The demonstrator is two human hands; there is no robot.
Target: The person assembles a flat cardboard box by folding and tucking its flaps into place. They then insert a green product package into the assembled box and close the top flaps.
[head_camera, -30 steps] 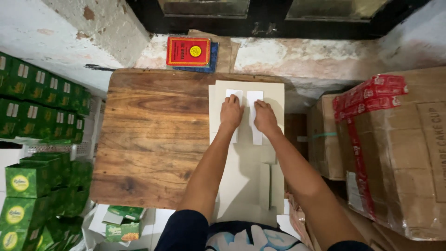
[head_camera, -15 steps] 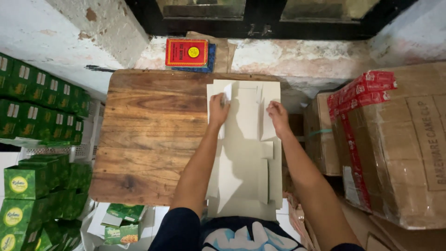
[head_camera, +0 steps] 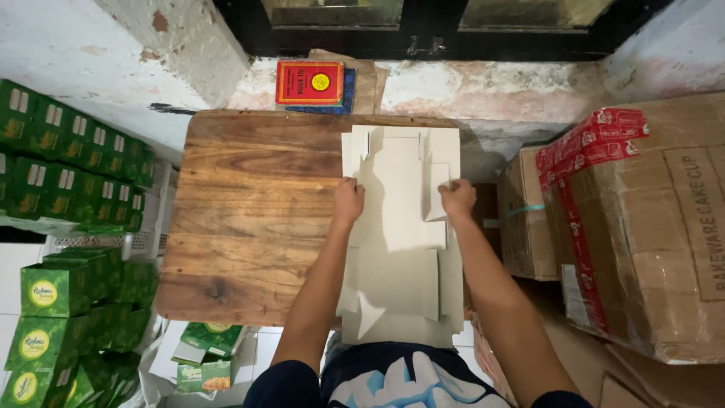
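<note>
Flat grey-beige carton blank (head_camera: pixel 400 227) lies on the right part of the wooden bench (head_camera: pixel 249 219), its near end hanging past the bench edge toward my lap. Scored panels and 2 slotted tabs sit at the far end.

Left hand (head_camera: pixel 348 202): curled at the blank's left edge, fingers tucked at or under the side flap, so pinching that edge as far as I can see. Right hand (head_camera: pixel 458 199): closed on the narrow right side flap (head_camera: pixel 436 193), which stands slightly lifted off the main panel.

Step in hand, by my reading: folding both long side flaps inward along their scores.

Notes for doing it well:
1. Keep both hands level with each other so the 2 folds start at the same height and the panel does not skew.
2. Press along the score, not across it; the board looks thin and would crease off-line easily.
3. Keep the middle panel flat on the bench while the flaps rise.
4. Overhanging near end is unsupported; it may sag and pull the fold.

Surroundings: green printed boxes (head_camera: pixel 68 174) stacked left, large brown shipping cartons (head_camera: pixel 649 227) right, a red box (head_camera: pixel 309 82) on the ledge beyond the bench.
</note>
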